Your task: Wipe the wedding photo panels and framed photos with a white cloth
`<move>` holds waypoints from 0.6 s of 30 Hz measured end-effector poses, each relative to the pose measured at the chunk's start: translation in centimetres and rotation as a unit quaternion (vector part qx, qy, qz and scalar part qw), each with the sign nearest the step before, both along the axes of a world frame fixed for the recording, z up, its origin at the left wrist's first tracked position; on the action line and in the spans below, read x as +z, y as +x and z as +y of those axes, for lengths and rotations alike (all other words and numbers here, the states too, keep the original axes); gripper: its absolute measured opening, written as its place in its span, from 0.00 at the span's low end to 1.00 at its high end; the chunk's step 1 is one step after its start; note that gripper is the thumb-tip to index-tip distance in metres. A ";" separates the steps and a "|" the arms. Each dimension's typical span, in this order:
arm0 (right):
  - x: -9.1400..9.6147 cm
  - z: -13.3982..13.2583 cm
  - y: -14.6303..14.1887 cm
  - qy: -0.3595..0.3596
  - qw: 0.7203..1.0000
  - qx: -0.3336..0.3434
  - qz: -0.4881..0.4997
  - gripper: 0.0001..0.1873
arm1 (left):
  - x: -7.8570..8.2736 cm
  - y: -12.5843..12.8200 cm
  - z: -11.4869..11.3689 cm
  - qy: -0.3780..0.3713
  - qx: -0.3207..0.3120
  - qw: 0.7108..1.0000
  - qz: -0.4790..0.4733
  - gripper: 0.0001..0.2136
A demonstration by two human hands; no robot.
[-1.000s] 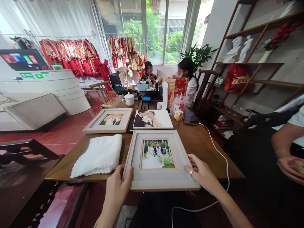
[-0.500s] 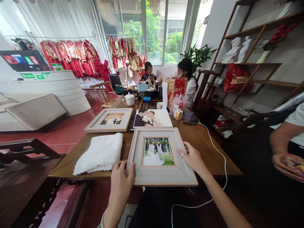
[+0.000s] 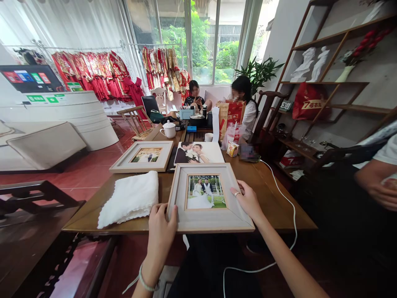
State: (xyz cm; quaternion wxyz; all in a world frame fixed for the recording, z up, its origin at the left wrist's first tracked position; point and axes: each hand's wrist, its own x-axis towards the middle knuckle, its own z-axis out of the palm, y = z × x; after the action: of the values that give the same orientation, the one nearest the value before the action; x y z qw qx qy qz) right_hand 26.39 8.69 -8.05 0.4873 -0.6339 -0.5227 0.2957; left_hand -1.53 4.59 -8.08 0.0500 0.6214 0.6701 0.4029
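A pale grey picture frame point(image 3: 207, 219) with a wedding photo lies on the near edge of the wooden table point(image 3: 273, 203). My left hand point(image 3: 161, 231) grips its lower left corner, thumb on top. My right hand point(image 3: 248, 200), with a ring on one finger, holds its right side, fingers laid over the moulding. A folded white cloth point(image 3: 130, 198) lies just left of the frame. Beyond it sit a second framed photo point(image 3: 143, 156) and an unframed wedding print point(image 3: 199, 153).
A white cable point(image 3: 287, 198) runs over the table's right edge. A teapot point(image 3: 169, 129), bags point(image 3: 231, 118) and small boxes stand farther back, where two people sit. Another person's hand point(image 3: 380, 192) is at the right. Shelves line the right wall; a dark bench point(image 3: 34, 198) stands left.
The frame has slid away from me, farther onto the table. Both hands moved forward with it, my right hand shifting up along its right side.
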 end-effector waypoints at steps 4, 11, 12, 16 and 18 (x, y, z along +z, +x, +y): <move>-0.4 0.5 0.1 0.003 1.000 -0.002 0.010 0.18 | 0.1 0.0 0.4 -0.005 -0.002 1.000 0.001 0.20; -0.7 1.3 0.3 0.032 0.995 0.030 0.090 0.23 | 0.3 -0.2 -0.1 -0.001 -0.029 1.000 -0.011 0.19; -0.7 1.4 0.3 0.033 0.994 0.028 0.096 0.23 | 0.3 -0.3 -0.2 -0.001 -0.030 0.999 -0.012 0.19; -0.7 1.5 0.4 0.040 0.993 0.030 0.105 0.24 | 0.2 -0.3 -0.9 -0.006 -0.032 0.999 -0.002 0.20; -0.8 1.5 0.4 0.043 0.992 0.036 0.111 0.25 | 0.6 -0.4 -1.1 -0.013 -0.044 0.999 0.019 0.20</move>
State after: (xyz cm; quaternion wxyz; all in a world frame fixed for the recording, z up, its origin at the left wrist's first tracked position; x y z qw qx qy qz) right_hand 26.84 10.21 -8.86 0.5585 -0.5561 -0.5001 0.3588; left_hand -1.96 3.46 -7.43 0.0632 0.6571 0.6483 0.3794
